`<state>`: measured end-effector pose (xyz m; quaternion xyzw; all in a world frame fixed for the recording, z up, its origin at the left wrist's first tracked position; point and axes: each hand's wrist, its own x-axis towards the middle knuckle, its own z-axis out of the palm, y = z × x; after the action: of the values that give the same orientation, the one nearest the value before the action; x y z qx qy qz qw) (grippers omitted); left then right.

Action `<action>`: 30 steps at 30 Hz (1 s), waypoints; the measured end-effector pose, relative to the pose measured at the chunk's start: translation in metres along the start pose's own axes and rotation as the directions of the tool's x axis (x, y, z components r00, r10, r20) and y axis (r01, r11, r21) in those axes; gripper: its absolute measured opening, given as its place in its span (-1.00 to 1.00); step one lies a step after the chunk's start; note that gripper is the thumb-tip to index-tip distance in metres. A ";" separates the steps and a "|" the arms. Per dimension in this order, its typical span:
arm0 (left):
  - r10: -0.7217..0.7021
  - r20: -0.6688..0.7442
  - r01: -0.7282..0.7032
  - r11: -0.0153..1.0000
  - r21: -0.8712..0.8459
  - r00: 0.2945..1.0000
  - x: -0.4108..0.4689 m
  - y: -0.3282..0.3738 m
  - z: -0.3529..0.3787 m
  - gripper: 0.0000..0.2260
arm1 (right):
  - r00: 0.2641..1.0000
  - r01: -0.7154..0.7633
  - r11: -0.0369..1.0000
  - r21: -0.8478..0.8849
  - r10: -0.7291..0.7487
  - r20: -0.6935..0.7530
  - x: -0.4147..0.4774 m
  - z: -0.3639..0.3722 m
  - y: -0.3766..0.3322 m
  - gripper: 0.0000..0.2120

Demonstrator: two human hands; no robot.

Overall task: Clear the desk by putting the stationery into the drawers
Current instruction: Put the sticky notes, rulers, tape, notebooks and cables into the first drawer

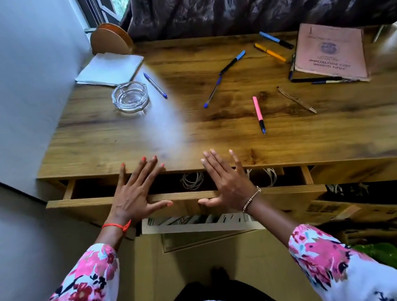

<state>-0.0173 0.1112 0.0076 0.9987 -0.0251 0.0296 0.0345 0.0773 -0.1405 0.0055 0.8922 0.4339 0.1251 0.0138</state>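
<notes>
Both hands, left hand [131, 195] and right hand [226, 180], lie flat and empty over the open drawer [90, 200]; beyond it, nearer the right, the pink pen [258, 114] points lengthwise toward the person.

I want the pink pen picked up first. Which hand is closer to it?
The right hand. It rests on the open drawer's front edge, below and slightly left of the pink pen. The left hand lies further left along that edge.
</notes>
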 end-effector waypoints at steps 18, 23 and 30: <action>0.105 -0.221 -0.122 0.990 -0.067 0.970 0.039 -0.002 -0.003 -0.27 | 0.974 0.038 0.994 -0.098 -0.059 -0.220 0.031 0.016 0.003 -0.42; 0.000 -0.138 -0.030 0.976 -0.218 0.990 0.035 0.004 0.002 -0.27 | 0.983 -0.014 1.000 -0.012 0.011 -0.185 0.030 0.008 0.000 -0.41; -0.088 -0.157 0.046 0.966 -0.255 0.984 0.030 0.012 0.004 -0.32 | 0.991 -0.112 0.991 0.077 0.117 -0.066 0.020 -0.007 -0.014 -0.31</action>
<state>0.0126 0.0970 0.0065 0.9805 0.0082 0.1085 0.1634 0.0771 -0.1169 0.0150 0.9105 0.3866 0.1408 -0.0412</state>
